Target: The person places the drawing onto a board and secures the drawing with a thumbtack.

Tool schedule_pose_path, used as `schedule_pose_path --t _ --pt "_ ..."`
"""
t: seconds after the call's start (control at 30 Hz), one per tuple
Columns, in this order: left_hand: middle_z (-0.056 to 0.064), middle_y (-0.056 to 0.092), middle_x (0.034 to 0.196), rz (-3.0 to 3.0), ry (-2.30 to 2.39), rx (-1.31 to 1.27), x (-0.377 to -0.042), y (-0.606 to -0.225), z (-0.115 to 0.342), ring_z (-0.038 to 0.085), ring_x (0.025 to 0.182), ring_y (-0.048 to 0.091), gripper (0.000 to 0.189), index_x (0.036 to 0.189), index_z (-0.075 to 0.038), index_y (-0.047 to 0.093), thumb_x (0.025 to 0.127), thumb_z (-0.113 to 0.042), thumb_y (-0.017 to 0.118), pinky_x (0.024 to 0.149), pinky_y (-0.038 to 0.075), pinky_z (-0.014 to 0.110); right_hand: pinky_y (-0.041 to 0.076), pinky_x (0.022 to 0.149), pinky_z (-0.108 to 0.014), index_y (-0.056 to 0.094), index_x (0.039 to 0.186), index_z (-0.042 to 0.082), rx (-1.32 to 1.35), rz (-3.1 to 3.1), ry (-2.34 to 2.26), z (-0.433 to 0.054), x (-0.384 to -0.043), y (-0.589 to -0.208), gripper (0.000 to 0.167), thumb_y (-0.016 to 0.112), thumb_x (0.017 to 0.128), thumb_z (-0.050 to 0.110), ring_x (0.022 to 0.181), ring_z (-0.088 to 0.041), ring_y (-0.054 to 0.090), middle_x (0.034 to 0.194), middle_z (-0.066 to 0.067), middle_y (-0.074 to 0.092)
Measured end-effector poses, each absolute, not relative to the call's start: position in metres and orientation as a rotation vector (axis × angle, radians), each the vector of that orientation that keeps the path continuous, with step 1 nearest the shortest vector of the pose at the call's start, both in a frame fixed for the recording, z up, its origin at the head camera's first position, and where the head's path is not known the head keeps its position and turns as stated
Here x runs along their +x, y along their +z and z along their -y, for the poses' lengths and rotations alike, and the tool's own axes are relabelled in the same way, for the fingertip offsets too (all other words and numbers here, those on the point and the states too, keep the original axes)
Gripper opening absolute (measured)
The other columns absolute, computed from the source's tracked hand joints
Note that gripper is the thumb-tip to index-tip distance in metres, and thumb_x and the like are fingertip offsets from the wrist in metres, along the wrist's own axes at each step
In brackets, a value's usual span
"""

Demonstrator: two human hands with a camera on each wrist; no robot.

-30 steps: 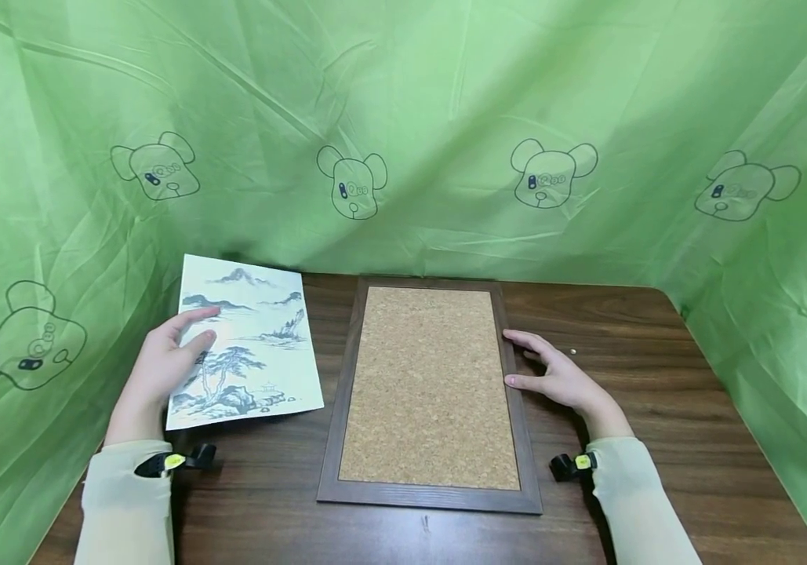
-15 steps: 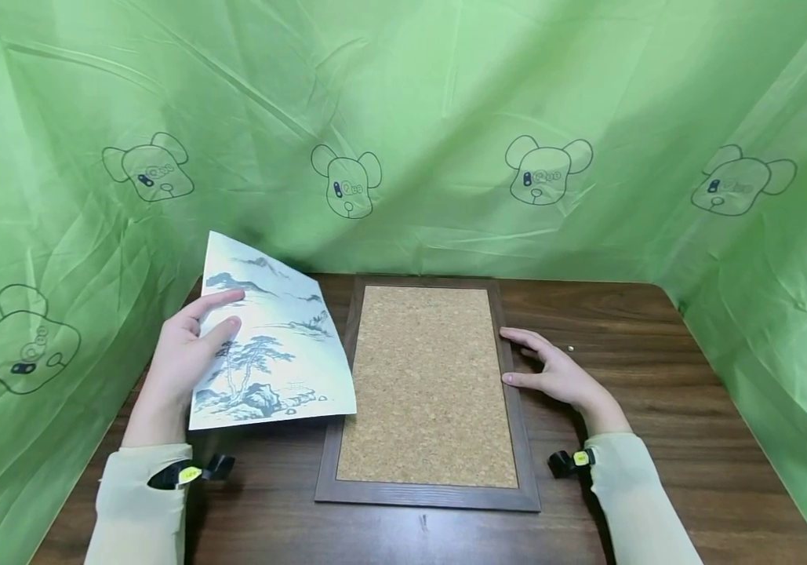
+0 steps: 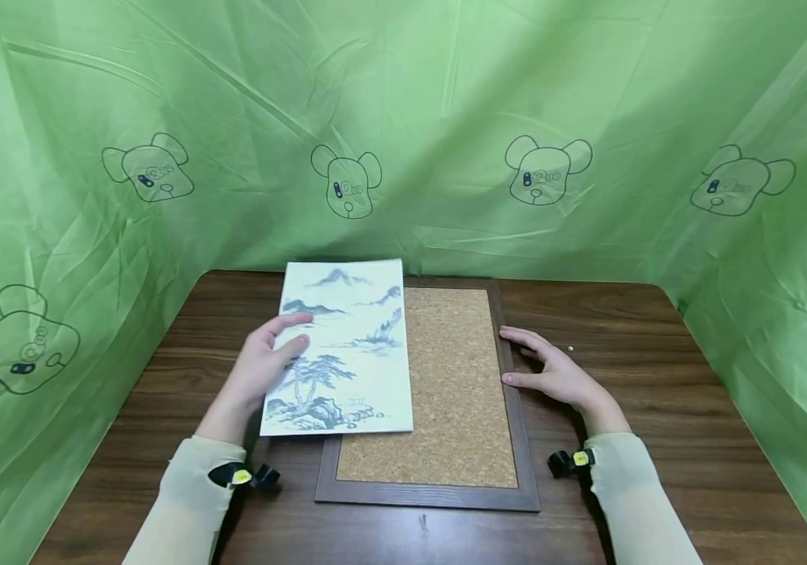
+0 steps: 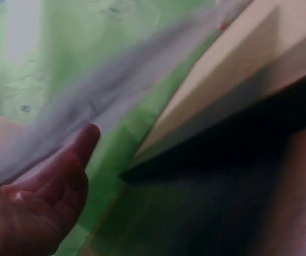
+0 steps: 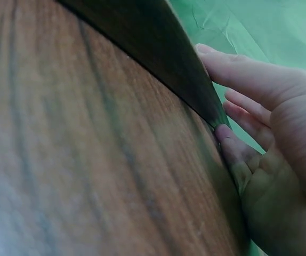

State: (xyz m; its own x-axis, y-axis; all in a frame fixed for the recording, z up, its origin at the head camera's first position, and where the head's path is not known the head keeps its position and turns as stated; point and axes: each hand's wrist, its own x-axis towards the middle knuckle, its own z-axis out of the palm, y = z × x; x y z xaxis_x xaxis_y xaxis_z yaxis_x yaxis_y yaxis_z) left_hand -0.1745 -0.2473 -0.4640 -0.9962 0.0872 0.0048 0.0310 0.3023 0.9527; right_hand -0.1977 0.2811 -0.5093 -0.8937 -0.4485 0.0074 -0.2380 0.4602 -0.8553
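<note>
Moved right: white rectangular paper sheet, blue-grey landscape print (image 3: pixel 347 353), now over left side of brown-framed rectangular corkboard (image 3: pixel 456 384). Your left hand (image 3: pixel 258 373) pinches its left edge; your right hand (image 3: pixel 561 380), fingers parted, touches board's right edge, apparently steadying.

I see the left forearm (image 3: pixel 184 502) slant toward one o'clock, the left hand (image 3: pixel 265 361) pinching, thumb and index finger uppermost; the right forearm (image 3: pixel 636 498) leans toward eleven, the right hand (image 3: pixel 560 378) relaxed, thumb toward nine.
</note>
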Motion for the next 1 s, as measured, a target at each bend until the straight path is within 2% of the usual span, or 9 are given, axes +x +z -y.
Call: schedule_pose_path --t 0.13,0.2,0.27,0.37,0.43,0.53,0.67,0.87,1.0 --pt "0.016 0.042 0.172 -2.452 1.722 0.146 -0.174 -0.473 0.236 0.039 0.165 0.023 0.045 0.154 -0.009 0.061 0.112 -0.026 0.065 0.130 0.017 0.067 0.028 0.127 -0.061 0.046 0.167 0.017 -0.598 -2.492 -1.405 -0.281 -0.198 -0.510 0.083 0.088 0.096 0.024 0.162 -0.032 0.030 0.176 -0.005 0.036" --pt "0.018 0.039 0.173 -2.462 1.680 0.129 -0.172 -0.473 0.235 0.041 0.166 0.018 0.046 0.155 -0.007 0.060 0.113 -0.027 0.063 0.130 0.016 0.067 0.027 0.127 -0.061 0.046 0.167 0.017 -0.597 -2.490 -1.405 -0.281 -0.199 -0.510 0.083 0.088 0.096 0.025 0.162 -0.032 0.030 0.176 -0.005 0.036" --pt "0.023 0.047 0.163 -2.494 1.646 0.069 -0.172 -0.472 0.237 0.044 0.157 0.034 0.046 0.154 -0.007 0.060 0.113 -0.028 0.062 0.125 0.032 0.063 0.027 0.127 -0.061 0.046 0.167 0.018 -0.595 -2.489 -1.404 -0.281 -0.199 -0.510 0.083 0.088 0.096 0.025 0.162 -0.032 0.030 0.176 -0.005 0.036" --pt "0.023 0.057 0.144 -2.549 1.618 -0.049 -0.171 -0.469 0.241 0.040 0.129 0.057 0.043 0.152 -0.007 0.061 0.112 -0.024 0.062 0.102 0.052 0.049 0.028 0.127 -0.061 0.046 0.167 0.018 -0.595 -2.484 -1.410 -0.281 -0.199 -0.510 0.083 0.088 0.096 0.025 0.162 -0.032 0.030 0.175 -0.005 0.037" --pt "0.021 0.061 0.130 -2.571 1.588 -0.112 -0.172 -0.468 0.245 0.033 0.108 0.060 0.042 0.150 -0.007 0.062 0.110 -0.019 0.063 0.086 0.053 0.039 0.028 0.127 -0.061 0.047 0.167 0.018 -0.593 -2.483 -1.415 -0.282 -0.199 -0.511 0.083 0.088 0.096 0.025 0.162 -0.031 0.030 0.175 -0.004 0.037" --pt "0.018 0.065 0.126 -2.585 1.543 -0.139 -0.173 -0.468 0.246 0.029 0.100 0.065 0.041 0.147 -0.006 0.064 0.107 -0.014 0.069 0.082 0.057 0.036 0.028 0.128 -0.061 0.047 0.167 0.018 -0.587 -2.479 -1.426 -0.283 -0.198 -0.511 0.083 0.089 0.096 0.024 0.162 -0.032 0.030 0.175 -0.004 0.037" --pt "0.017 0.069 0.119 -2.573 1.535 -0.122 -0.175 -0.472 0.236 0.028 0.089 0.069 0.040 0.143 -0.005 0.067 0.104 -0.010 0.074 0.077 0.062 0.039 0.027 0.127 -0.063 0.045 0.168 0.018 -0.569 -2.486 -1.416 -0.285 -0.198 -0.511 0.084 0.088 0.096 0.025 0.161 -0.035 0.031 0.175 -0.006 0.036" --pt "0.015 0.074 0.112 -2.549 1.566 -0.048 -0.174 -0.475 0.221 0.026 0.076 0.069 0.035 0.138 -0.004 0.068 0.104 -0.009 0.073 0.070 0.063 0.040 0.027 0.127 -0.065 0.045 0.168 0.018 -0.548 -2.478 -1.426 -0.285 -0.197 -0.511 0.085 0.088 0.096 0.025 0.161 -0.037 0.032 0.175 -0.006 0.037" --pt "0.015 0.075 0.110 -2.568 1.561 -0.034 -0.172 -0.474 0.215 0.026 0.073 0.070 0.033 0.137 -0.003 0.069 0.104 -0.009 0.071 0.069 0.062 0.041 0.027 0.126 -0.065 0.045 0.168 0.020 -0.545 -2.473 -1.418 -0.283 -0.198 -0.510 0.085 0.088 0.096 0.027 0.160 -0.038 0.032 0.175 -0.007 0.036"
